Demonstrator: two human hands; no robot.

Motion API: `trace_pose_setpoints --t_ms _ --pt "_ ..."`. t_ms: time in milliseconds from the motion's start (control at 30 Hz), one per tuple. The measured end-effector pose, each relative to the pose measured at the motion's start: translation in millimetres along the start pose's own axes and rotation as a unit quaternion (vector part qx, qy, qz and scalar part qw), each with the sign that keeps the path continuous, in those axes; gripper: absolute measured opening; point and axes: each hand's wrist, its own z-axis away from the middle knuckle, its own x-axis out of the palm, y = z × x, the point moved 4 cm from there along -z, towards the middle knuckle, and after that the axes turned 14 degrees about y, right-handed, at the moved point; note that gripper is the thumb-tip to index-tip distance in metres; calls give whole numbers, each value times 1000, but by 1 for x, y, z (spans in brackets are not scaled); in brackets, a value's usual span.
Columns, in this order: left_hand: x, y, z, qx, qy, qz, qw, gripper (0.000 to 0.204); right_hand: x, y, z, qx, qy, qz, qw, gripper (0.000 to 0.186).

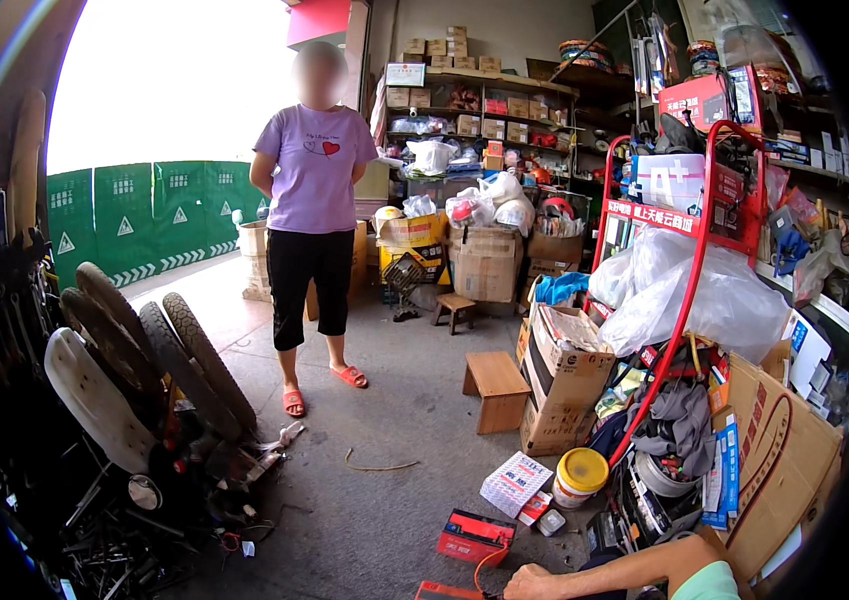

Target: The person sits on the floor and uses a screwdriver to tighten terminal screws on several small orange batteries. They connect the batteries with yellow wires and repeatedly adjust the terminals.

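My right hand [529, 582] is at the lower edge, its forearm reaching in from the lower right below a light green sleeve. The fingers are curled closed, and what they hold is partly cut off by the frame's edge. A thin orange wire [489, 562] loops beside the fingers and runs up to a red and black battery [474, 538] on the floor. Left of the hand, the top of a second red battery [444, 592] shows at the lower edge. My left hand is out of the picture.
A person in a purple shirt [316, 170] stands ahead. Tyres [199, 365] and metal parts crowd the left. At right are a yellow-lidded bucket [581, 475], a cardboard box [564, 385], a wooden stool [497, 390] and a red metal rack [689, 290]. A cord [379, 467] lies on the floor.
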Motion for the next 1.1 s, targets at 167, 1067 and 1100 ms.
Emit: trace_pose_setpoints --t_ms 167,1067,1100 --pt "-16 -3 10 7 9 17 1000 28 -41 -47 -24 4 -51 192 980 15" --pt "-12 -21 14 -37 8 57 998 27 -82 -94 -45 6 -108 341 934 7" --pt "-15 -23 15 -47 6 65 997 26 -85 -97 -46 26 -120 353 928 8"
